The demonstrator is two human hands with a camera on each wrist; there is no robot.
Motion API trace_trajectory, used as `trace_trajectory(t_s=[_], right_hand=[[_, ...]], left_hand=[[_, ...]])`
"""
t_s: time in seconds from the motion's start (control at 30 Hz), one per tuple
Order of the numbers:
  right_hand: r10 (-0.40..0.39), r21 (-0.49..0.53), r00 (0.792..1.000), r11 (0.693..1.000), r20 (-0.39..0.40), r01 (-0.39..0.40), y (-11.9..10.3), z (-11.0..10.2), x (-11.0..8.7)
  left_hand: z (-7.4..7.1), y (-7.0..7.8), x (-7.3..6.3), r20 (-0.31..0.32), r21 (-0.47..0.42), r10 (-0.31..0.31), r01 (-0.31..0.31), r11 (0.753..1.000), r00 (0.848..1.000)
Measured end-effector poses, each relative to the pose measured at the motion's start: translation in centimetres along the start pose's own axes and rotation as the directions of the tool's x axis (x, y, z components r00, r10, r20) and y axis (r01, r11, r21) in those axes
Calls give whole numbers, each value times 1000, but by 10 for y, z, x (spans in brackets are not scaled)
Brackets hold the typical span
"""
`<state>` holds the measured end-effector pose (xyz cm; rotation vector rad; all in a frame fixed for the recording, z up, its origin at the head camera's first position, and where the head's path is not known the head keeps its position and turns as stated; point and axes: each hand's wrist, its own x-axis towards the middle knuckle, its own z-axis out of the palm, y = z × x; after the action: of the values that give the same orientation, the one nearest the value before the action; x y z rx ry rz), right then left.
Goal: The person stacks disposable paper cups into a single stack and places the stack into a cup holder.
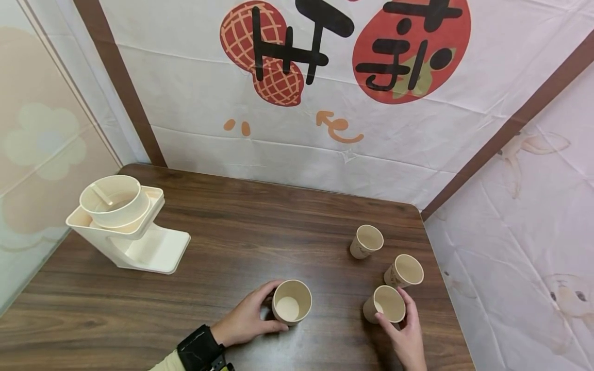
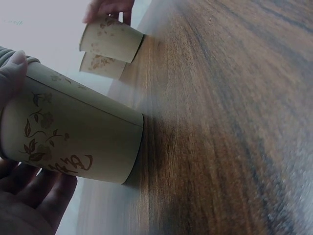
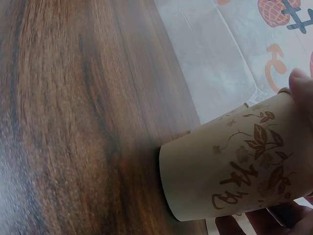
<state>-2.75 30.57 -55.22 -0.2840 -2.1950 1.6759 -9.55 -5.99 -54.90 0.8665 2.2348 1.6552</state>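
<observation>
My left hand [image 1: 248, 317] grips a cream paper cup [image 1: 292, 304] near the middle front of the table, thumb on the near side and fingers behind. In the left wrist view several rims [image 2: 18, 57] sit close together at the top of this cup [image 2: 73, 127], like a nested stack. To the right, my right hand [image 1: 405, 332] holds another paper cup [image 1: 384, 304] between thumb and fingers. Brown leaves and lettering mark its side [image 3: 239, 166]. Both held cups stand upright, their bases at the tabletop. Just behind the right one is a third cup [image 1: 403, 271].
Farther back stands one more paper cup [image 1: 366, 241]. On the left of the brown wooden table [image 1: 223, 232] is a cream stand [image 1: 158, 250] carrying a round white container [image 1: 115, 202] with a strip inside. A printed cloth [image 1: 287, 159] hangs behind the table.
</observation>
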Motion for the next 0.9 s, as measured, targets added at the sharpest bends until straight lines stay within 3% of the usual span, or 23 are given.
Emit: trace_trajectory(t_s=[0.7, 0.9], right_hand=[[-40, -23, 999, 999, -9, 40, -19, 7, 1], [-120, 30, 993, 992, 24, 119, -33, 10, 3]], left_hand=[[1, -1, 1, -7, -18, 14, -14, 1000, 1000], [0, -2, 0, -15, -19, 21, -21, 1000, 1000]])
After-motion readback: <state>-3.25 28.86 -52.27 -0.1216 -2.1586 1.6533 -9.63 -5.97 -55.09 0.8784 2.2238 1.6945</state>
